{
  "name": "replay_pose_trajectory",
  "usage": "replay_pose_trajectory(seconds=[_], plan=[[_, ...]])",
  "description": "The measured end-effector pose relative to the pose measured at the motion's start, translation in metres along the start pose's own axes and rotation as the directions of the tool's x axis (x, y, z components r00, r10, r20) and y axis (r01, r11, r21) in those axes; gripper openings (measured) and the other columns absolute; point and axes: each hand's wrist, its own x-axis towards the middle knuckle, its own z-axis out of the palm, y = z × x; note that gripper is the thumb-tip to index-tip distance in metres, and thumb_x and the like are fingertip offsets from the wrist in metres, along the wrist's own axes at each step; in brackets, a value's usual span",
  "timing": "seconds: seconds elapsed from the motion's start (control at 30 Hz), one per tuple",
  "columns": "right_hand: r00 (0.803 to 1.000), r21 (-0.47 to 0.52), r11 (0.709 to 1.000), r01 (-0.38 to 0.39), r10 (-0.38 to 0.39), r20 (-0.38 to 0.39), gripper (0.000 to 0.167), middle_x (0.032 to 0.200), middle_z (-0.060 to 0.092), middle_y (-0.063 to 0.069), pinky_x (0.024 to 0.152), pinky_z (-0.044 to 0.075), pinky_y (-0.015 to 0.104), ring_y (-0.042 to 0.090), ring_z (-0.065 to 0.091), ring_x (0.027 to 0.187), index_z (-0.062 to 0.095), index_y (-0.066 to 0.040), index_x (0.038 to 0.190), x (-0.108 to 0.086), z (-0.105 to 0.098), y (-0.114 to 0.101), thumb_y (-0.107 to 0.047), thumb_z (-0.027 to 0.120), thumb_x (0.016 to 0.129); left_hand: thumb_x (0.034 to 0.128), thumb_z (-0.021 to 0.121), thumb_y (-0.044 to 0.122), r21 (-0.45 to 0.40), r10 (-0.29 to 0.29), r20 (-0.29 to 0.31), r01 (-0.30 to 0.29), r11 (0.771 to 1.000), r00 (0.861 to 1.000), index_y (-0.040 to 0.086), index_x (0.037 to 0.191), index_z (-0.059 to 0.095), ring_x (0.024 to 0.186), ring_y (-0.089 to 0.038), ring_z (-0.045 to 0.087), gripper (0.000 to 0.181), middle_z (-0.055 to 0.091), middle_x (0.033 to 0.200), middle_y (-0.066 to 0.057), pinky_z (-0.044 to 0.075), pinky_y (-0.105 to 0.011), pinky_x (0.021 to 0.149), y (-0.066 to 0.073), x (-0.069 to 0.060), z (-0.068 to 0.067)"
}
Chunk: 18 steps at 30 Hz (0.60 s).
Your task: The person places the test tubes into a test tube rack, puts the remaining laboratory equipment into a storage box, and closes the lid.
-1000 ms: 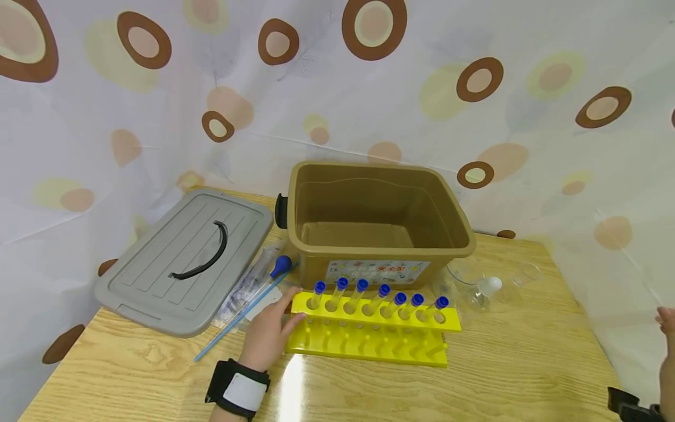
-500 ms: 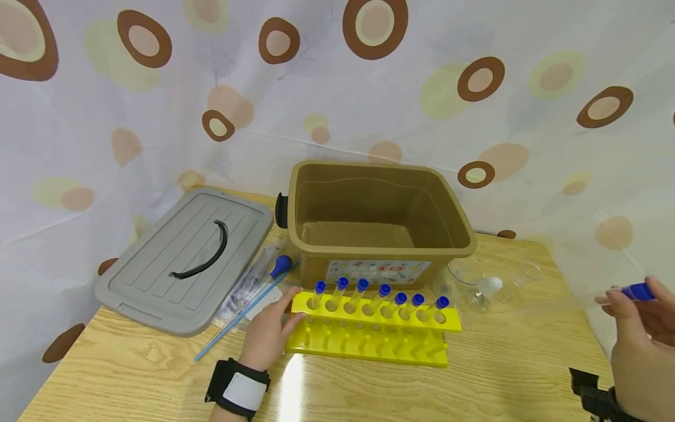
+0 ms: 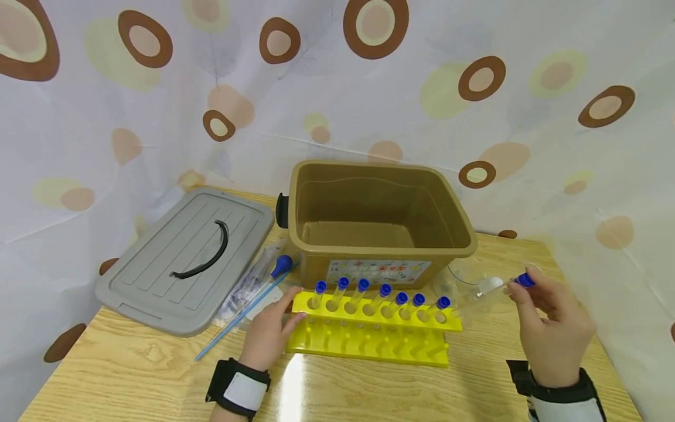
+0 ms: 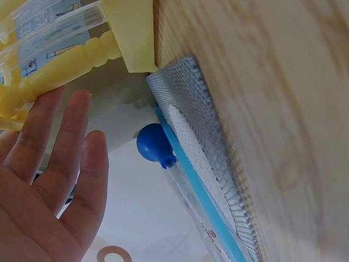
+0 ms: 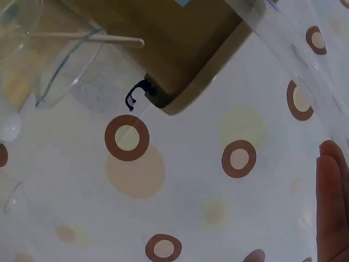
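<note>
A yellow test tube rack (image 3: 364, 355) stands on the table, with several clear, blue-capped test tubes (image 3: 385, 291) in a row in its upper holes. At its left end my left hand (image 3: 268, 331) holds the rack's upper plate between thumb and fingers; other fingers extend by a yellow post (image 4: 71, 71) in the left wrist view. To the right of the rack, my right hand (image 3: 556, 328) pinches another clear test tube by its blue cap (image 3: 524, 280). That tube is tilted, its body pointing left. Part of the clear tube (image 5: 294, 60) crosses the right wrist view.
A brown open bin (image 3: 379, 252) stands behind the rack. Its grey lid (image 3: 184, 264) lies at left. Between them are a blue rubber bulb (image 3: 282, 265), a blue stick (image 3: 239, 316) and plastic packaging (image 3: 253, 281). Clear glassware (image 3: 464, 272) stands right of the bin.
My right hand has come in from the right edge, carrying a blue-capped test tube leftward toward the rack. The left hand and rack have stayed put.
</note>
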Motion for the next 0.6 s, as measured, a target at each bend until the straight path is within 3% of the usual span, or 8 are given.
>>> replay_pose_trajectory(seconds=[0.2,0.33,0.43,0.6], plan=[[0.997,-0.093,0.996,0.012,-0.004,0.083,0.032,0.094,0.058,-0.031,0.067,0.041,-0.002,-0.023,0.053,0.075,0.066,0.014,0.1,-0.01,0.013,0.01,0.017,0.071,0.069,0.087,0.064,0.025,0.002,0.005,-0.009,-0.005,1.0,1.0,0.014,0.131,0.052,0.071,-0.022,0.063,0.047,0.068,0.092,-0.01,0.047,-0.028,0.056,-0.001,0.0,0.001],[0.992,-0.139,0.99,0.029,-0.012,0.126,0.036,0.083,0.07,-0.001,0.066,0.041,-0.002,-0.026,0.049,0.076,0.067,0.012,0.1,-0.017,0.02,0.017,0.019,0.073,0.065,0.0871,0.064,0.025,-0.001,0.001,-0.005,-0.001,1.0,1.0,0.014,0.131,0.051,0.072,-0.022,0.063,0.047,0.068,0.092,-0.009,0.047,-0.027,0.056,-0.001,0.0,0.001],[0.986,-0.161,0.985,0.057,-0.03,0.167,0.037,0.079,0.068,0.023,0.066,0.041,-0.002,-0.027,0.047,0.077,0.067,0.011,0.099,-0.021,0.025,0.02,0.019,0.074,0.064,0.0871,0.064,0.025,0.002,0.001,-0.006,-0.001,1.0,1.0,0.014,0.131,0.052,0.071,-0.022,0.062,0.047,0.068,0.092,-0.009,0.045,-0.026,0.055,-0.002,0.0,0.001],[0.973,-0.191,0.977,0.097,-0.053,0.223,0.036,0.077,0.068,0.022,0.065,0.04,-0.002,-0.028,0.044,0.077,0.068,0.01,0.098,-0.028,0.029,0.023,0.017,0.076,0.063,0.0873,0.064,0.026,0.004,0.001,-0.006,-0.001,1.0,1.0,0.015,0.131,0.052,0.071,-0.022,0.062,0.047,0.068,0.092,-0.009,0.045,-0.026,0.055,-0.002,0.0,0.002]])
